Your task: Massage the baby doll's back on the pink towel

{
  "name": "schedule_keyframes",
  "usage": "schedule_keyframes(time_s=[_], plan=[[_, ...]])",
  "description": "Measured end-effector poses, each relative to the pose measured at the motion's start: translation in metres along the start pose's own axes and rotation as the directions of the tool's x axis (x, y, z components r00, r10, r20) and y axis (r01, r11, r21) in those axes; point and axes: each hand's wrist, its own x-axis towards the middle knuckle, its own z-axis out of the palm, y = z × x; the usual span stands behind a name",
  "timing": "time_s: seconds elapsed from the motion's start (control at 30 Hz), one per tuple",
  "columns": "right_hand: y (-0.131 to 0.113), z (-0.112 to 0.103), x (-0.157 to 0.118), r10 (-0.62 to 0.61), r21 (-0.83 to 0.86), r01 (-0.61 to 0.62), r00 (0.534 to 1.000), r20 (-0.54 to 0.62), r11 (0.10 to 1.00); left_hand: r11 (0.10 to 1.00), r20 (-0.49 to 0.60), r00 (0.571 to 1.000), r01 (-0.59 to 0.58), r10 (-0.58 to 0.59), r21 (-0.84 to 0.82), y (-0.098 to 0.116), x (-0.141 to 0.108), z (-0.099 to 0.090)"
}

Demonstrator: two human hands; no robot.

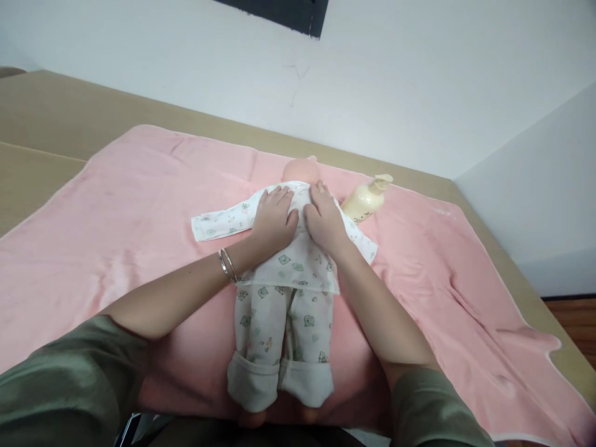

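Observation:
A doll [302, 169] lies on a pink blanket [186, 167], its head toward the wall. It wears a white printed top [298, 264] and matching trousers [307, 320] with turned-up cuffs. My left hand [274, 220] rests flat on the left side of the top's upper part, fingers spread a little. On the right side of the top lies my right hand [326, 217], its fingers stretched toward the doll's shoulder. Both palms touch the cloth and hide part of it. The doll's face cannot be made out.
A cream pump bottle [365, 202] is beside the doll's sleeve on the right, on the blanket. The tan table [69, 112] shows around the blanket, with a white wall behind it. A dark panel hangs at the top.

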Motion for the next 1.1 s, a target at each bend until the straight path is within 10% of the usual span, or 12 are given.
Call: schedule_keyframes(time_s=[0.53,0.73,0.9,1.1], plan=[[-0.009,0.01,-0.01,-0.126,-0.041,0.122,0.983,-0.135,0.992,0.935,-0.227,0.973,-0.047,-0.037,-0.351,-0.014,-0.003,0.014],[0.0,0.014,-0.002,-0.077,-0.089,0.077,0.997,0.002,0.993,0.946,-0.28,0.959,-0.051,-0.043,-0.32,-0.015,-0.004,0.015],[0.004,0.012,-0.003,-0.095,0.025,0.102,0.973,-0.21,0.994,0.933,-0.259,0.965,-0.057,-0.04,-0.355,-0.014,-0.004,0.014],[0.005,0.012,0.002,-0.104,-0.011,0.103,0.993,-0.051,0.995,0.928,-0.258,0.964,-0.035,-0.067,-0.371,-0.013,-0.003,0.014]])
